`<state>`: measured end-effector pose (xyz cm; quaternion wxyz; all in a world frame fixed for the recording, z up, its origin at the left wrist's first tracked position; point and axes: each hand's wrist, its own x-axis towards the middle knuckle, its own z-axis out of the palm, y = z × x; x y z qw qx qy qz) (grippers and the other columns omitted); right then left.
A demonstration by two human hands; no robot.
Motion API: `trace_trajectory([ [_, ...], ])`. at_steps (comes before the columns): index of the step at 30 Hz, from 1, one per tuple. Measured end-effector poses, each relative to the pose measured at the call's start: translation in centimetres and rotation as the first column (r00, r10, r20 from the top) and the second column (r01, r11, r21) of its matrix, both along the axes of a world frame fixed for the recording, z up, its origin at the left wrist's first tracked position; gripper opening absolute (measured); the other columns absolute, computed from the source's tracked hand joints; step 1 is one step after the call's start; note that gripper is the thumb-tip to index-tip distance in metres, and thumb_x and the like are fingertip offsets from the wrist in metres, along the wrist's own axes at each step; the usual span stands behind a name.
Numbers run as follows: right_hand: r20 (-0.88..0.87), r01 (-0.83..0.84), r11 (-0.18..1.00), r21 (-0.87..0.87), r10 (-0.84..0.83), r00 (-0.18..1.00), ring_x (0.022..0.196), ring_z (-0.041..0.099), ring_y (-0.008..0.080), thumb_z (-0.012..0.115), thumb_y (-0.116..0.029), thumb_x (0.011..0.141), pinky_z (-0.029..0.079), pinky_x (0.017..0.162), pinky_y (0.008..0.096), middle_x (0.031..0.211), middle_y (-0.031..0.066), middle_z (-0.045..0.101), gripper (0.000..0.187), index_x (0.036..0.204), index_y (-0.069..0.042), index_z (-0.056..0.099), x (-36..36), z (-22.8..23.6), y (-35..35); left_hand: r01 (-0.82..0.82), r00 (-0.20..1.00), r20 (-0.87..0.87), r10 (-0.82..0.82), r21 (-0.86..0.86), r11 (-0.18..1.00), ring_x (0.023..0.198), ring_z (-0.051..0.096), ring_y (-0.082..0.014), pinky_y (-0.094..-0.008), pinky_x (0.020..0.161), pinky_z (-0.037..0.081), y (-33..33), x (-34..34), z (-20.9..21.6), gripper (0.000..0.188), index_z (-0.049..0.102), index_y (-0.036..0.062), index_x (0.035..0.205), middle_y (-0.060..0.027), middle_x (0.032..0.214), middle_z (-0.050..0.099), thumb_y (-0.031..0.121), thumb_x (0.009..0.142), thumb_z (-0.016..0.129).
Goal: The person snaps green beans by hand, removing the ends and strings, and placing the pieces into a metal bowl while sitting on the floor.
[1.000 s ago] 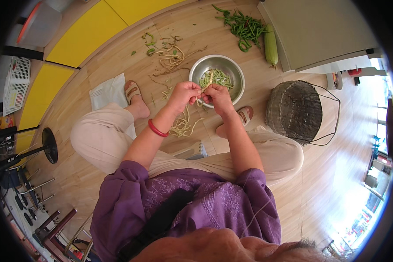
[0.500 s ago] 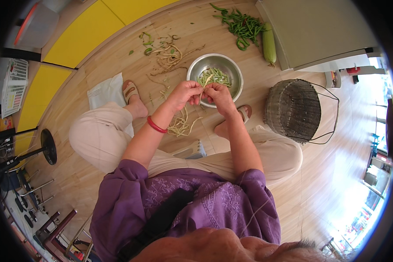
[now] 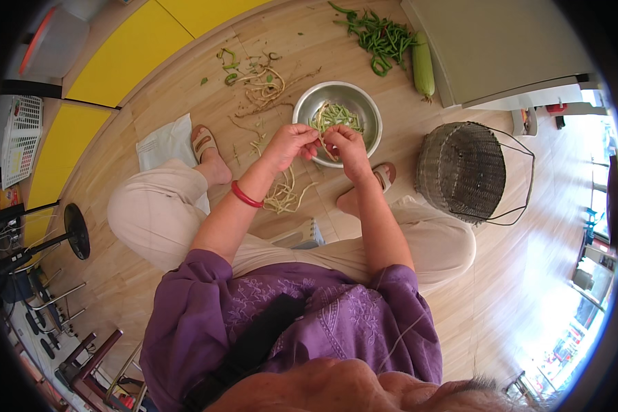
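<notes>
Over the near rim of a steel bowl (image 3: 372,130) on the floor, both my hands work close together on a pale string bean (image 3: 319,122). My left hand (image 3: 292,145), with a red bangle on its wrist, pinches at the bean with thumb and forefinger. Close beside it, my right hand (image 3: 348,145) is closed on the bean too, its fingertips a little apart from the left ones. Short green bean pieces (image 3: 343,115) lie inside the bowl. Below my hands, long pale beans (image 3: 286,196) lie on the floor between my feet.
More long beans and scraps (image 3: 264,88) lie left of the bowl. Green peppers (image 3: 381,41) and a long pale-green gourd (image 3: 422,69) lie beside the grey cabinet (image 3: 494,48). A woven basket (image 3: 453,172) with a wire handle stands at right, a white bag (image 3: 165,144) by my left foot.
My fingertips have drawn slightly apart. The pale bean between them has shifted from slanting up to the right to standing more upright, leaning left.
</notes>
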<state>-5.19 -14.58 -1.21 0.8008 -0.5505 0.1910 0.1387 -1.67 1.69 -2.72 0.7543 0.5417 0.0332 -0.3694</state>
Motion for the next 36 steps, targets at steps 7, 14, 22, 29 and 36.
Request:
trace_trajectory([
  [7, 0.095, -0.092, 0.961, -0.26, 0.12, 0.988, 0.054, 0.043, 0.0033, 0.06, -0.013, 0.08, 0.034, 0.047, 0.0206, 0.062, -0.0022, 0.054, 0.015, 0.078, 0.001, 0.06, 0.0, -0.7, 0.2, -0.095, 0.995, -0.003, 0.095, 0.053, 0.994, 0.057, 0.057, -0.0119, -0.0232, 0.052, 0.047, -0.4, -0.1, 0.5, 0.014, 0.061, -0.0002, 0.087, -0.0053, 0.07, 0.06, 0.014, 0.085, 0.058],
  [14, 0.176, -0.093, 0.889, -0.449, 0.19, 0.966, 0.057, 0.045, 0.0048, 0.057, -0.016, 0.083, 0.038, 0.05, 0.0215, 0.063, -0.0006, 0.055, 0.019, 0.079, 0.003, 0.06, -0.1, -1.5, 0.0, -0.082, 0.995, 0.072, 0.073, 0.13, 0.988, 0.057, 0.058, -0.0127, -0.0237, 0.052, 0.048, -0.7, -0.1, 0.6, 0.013, 0.061, -0.0006, 0.086, -0.0055, 0.07, 0.06, 0.012, 0.084, 0.059],
  [22, 0.117, -0.079, 0.967, -0.242, 0.109, 0.987, 0.058, 0.045, 0.0059, 0.053, -0.015, 0.084, 0.038, 0.051, 0.0217, 0.065, 0.0001, 0.053, 0.018, 0.081, 0.001, 0.058, -0.4, -2.2, 0.5, -0.066, 0.998, -0.01, 0.067, 0.035, 0.997, 0.058, 0.057, -0.0115, -0.0228, 0.055, 0.048, -1.1, -0.1, 0.4, 0.013, 0.059, 0.0001, 0.088, -0.0044, 0.07, 0.059, 0.012, 0.084, 0.059],
  [29, -0.023, 0.008, 0.986, 0.164, -0.004, 1.0, 0.053, 0.041, 0.0085, 0.052, -0.013, 0.081, 0.035, 0.05, 0.0214, 0.061, -0.0001, 0.049, 0.013, 0.077, -0.002, 0.056, -0.6, -2.6, 0.3, -0.025, 0.994, -0.109, 0.011, -0.125, 0.992, 0.06, 0.056, -0.0108, -0.0233, 0.057, 0.049, -0.4, 0.6, -0.5, 0.011, 0.057, -0.0002, 0.092, -0.0038, 0.073, 0.059, 0.006, 0.085, 0.054],
  [36, -0.066, 0.051, 0.982, 0.181, -0.039, 0.997, 0.054, 0.044, 0.0087, 0.052, -0.013, 0.081, 0.036, 0.051, 0.0217, 0.062, 0.0004, 0.049, 0.012, 0.079, -0.002, 0.056, -0.3, -2.3, 0.1, -0.067, 0.997, -0.05, 0.061, -0.129, 0.989, 0.075, 0.057, -0.0114, -0.0255, 0.067, 0.048, -0.6, 0.8, -1.7, 0.019, 0.058, -0.0006, 0.1, -0.0054, 0.082, 0.06, 0.011, 0.088, 0.049],
])
